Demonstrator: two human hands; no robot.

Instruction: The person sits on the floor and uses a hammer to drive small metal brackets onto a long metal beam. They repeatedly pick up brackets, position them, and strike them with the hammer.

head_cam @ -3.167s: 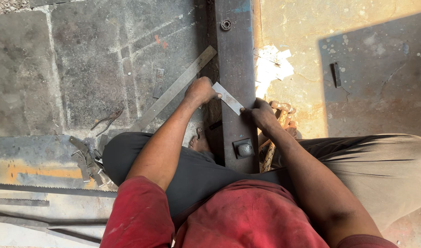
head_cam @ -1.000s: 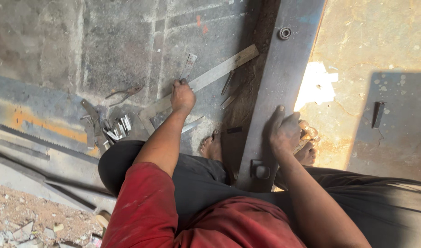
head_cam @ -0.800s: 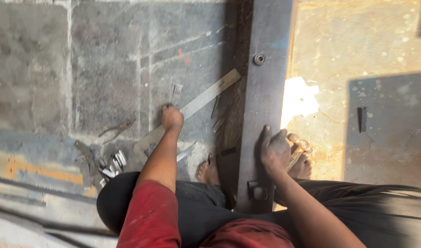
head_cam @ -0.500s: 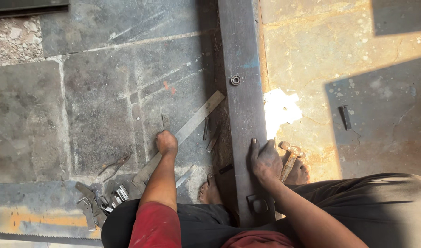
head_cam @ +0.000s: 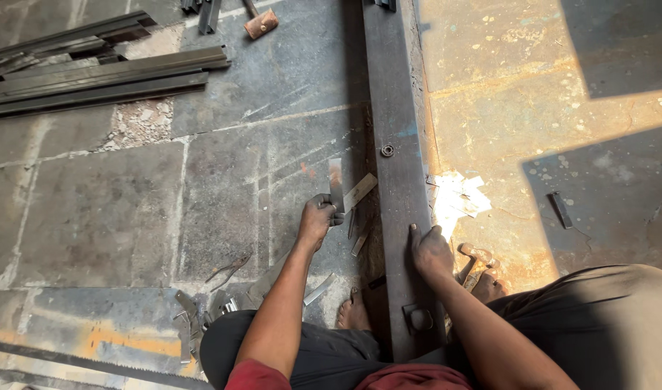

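Head view: person squats on a stone floor (head_cam: 114, 217), left hand (head_cam: 318, 217) raised a little, fingers curled shut around the lower end of a short flat metal strip (head_cam: 336, 184). Strip stands nearly upright in the grip, long axis running away from the person toward the far edge of the floor, free end pointing up and away. Right hand (head_cam: 430, 249) lies flat on a long dark steel bar (head_cam: 396, 180), fingers spread loosely, pressing down, gripping nothing. Bar runs straight from the person's knees to the far edge; a small nut (head_cam: 387, 150) sits on it, a square fitting (head_cam: 416, 318) near the close end. Progress, as a judgement: strip is picked up but not yet laid on the bar; placing or marking looks left to do. A second flat strip (head_cam: 360, 191) lies on the floor just beside the bar, angled. Scrap offcuts (head_cam: 201, 318) near the left knee, angle irons (head_cam: 92, 68) at the far left corner, hammer (head_cam: 258, 22) at the far edge. Bare feet touch the bar on both sides.
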